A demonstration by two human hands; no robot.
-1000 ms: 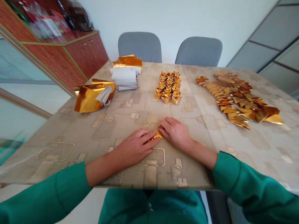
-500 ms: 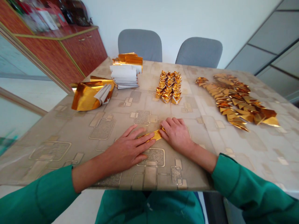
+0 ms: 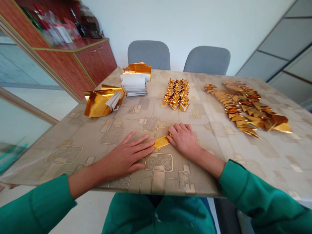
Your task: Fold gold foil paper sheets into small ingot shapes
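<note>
A folded strip of gold foil paper (image 3: 161,142) lies on the patterned tablecloth in front of me, slanting up to the right. My left hand (image 3: 130,153) is flat with its fingers spread, and its fingertips rest at the strip's left end. The strip's right end is pinched by my right hand (image 3: 184,139), its fingers curled and its thumb on the foil. That right end is partly hidden under the fingers. Beyond the hands stand tight rows of folded gold paper pieces (image 3: 176,94).
At the back left are a stack of white-backed sheets (image 3: 134,85) and curled gold sheets (image 3: 97,103). A heap of folded gold pieces (image 3: 246,105) spreads over the right side. Two grey chairs (image 3: 149,53) stand behind the table, and a reddish cabinet (image 3: 96,60) at the far left.
My left hand has slid left along the strip, uncovering more of the foil. My right hand keeps its hold in the same place. The view has tilted slightly up and left.
</note>
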